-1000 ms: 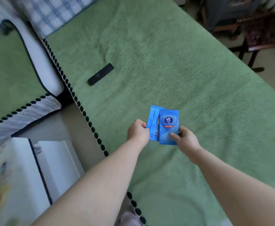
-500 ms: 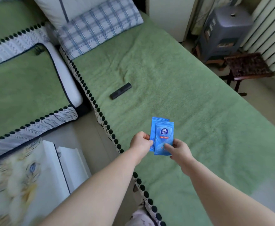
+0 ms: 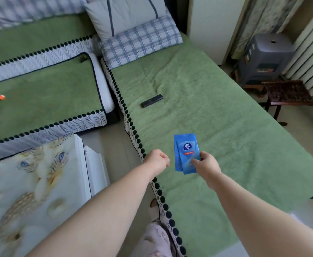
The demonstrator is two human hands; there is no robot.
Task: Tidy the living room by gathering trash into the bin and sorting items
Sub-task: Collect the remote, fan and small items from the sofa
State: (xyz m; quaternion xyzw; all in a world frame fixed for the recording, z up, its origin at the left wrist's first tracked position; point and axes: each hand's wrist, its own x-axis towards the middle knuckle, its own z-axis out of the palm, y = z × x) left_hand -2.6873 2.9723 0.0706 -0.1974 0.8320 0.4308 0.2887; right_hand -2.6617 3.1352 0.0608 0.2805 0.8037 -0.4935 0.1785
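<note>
Two overlapping blue tissue packets (image 3: 185,153) hang upright over the green sofa cover (image 3: 216,127), pinched at their lower right edge by my right hand (image 3: 206,164). My left hand (image 3: 156,161) floats just left of the packets, apart from them, fingers curled into a loose fist with nothing in it. A black remote control (image 3: 152,100) lies on the cover farther back. A small orange scrap (image 3: 1,97) rests on the other green seat at the far left.
A white table with a feather-patterned top (image 3: 31,191) stands at the lower left. Plaid and white pillows (image 3: 140,41) are stacked in the sofa corner. At the right stand a grey plastic stool (image 3: 267,58), a dark wooden stool (image 3: 289,92) and a radiator (image 3: 311,58).
My left hand has let go of the packets and drawn a little to the left; the right hand alone holds them. The view has tilted up, showing more of the room.
</note>
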